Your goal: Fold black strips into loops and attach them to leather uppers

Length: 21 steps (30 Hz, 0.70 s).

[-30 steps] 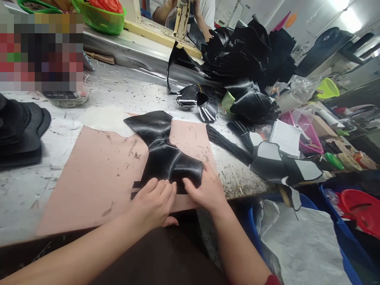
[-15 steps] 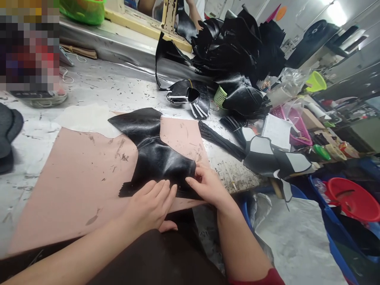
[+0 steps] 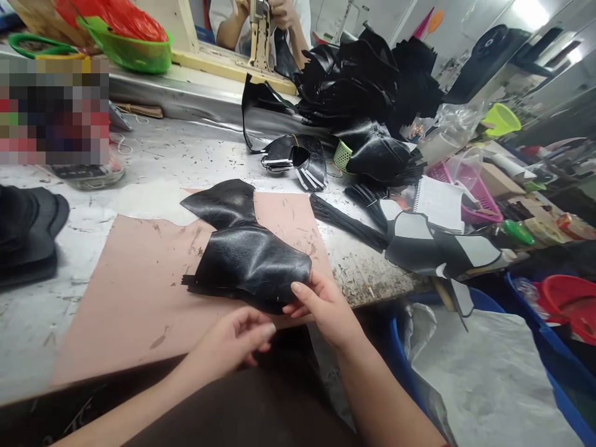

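Note:
A glossy black leather piece [image 3: 254, 257] lies on a pinkish sheet [image 3: 139, 298] at the table's front edge, with its narrower upper part pointing away. My right hand [image 3: 323, 304] pinches the lower right corner of this leather, thumb on top and fingers beneath. Just below the leather's front edge, my left hand [image 3: 242, 338] is off it, fingers curled in with the thumb near the fingertips. Whether anything small is between those fingers cannot be made out.
Stacked black pieces [image 3: 28, 236] lie at the left. Behind are banded black pieces [image 3: 298, 158], a big black leather pile [image 3: 354, 74] and a green basket [image 3: 139, 53]. A person's hands [image 3: 282, 12] are at a sewing machine. Grey-white pieces [image 3: 412, 239] lie right.
My left hand has lifted off the leather's front edge and curled its fingers. The leather's lower part has shifted and its front edge is raised a little by my right hand. The view has turned slightly.

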{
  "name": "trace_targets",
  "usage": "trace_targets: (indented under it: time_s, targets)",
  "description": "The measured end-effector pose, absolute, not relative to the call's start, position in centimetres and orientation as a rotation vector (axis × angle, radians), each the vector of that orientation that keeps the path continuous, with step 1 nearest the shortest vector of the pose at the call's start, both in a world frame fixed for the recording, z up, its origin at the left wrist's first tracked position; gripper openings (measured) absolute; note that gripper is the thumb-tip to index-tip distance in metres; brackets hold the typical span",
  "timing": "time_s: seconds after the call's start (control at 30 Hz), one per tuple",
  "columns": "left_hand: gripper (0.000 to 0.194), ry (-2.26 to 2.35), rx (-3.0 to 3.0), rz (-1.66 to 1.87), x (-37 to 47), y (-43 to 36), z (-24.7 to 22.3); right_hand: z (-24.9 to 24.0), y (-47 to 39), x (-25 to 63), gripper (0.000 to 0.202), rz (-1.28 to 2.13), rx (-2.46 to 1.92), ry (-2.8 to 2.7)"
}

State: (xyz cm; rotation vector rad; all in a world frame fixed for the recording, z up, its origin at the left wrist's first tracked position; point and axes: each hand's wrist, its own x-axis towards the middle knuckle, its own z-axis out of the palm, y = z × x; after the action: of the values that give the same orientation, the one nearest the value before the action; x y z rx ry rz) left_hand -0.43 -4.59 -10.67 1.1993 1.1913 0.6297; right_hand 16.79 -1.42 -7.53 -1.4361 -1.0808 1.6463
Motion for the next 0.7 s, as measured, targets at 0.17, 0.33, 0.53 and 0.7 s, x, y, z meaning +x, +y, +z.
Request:
trace_targets:
  time_s: [0.17,0.33,0.53,0.7]
  targets:
    - [0.025,1.054,0.491,0.961,0.9,-3.8,-9.2,-8.0,-2.6,16.4,0.037,1.674,-1.296,-0.931]
    - [0.022,1.169,0.422,0.967,1.6,-4.1,-8.7,-8.4,-3.3,16.3,0.032,1.657,-1.211,-0.89]
    - [0.02,1.313,0.562,1.002,2.3,-4.5,-8.3,-8.0,-3.9,16.8,0.027,1.686,-1.076,-0.98]
    - [0.034,1.448,0.666,0.97,2.9,-4.6,-8.2,-8.7,-4.0,16.7,0.023,1.57,-1.188,-0.99]
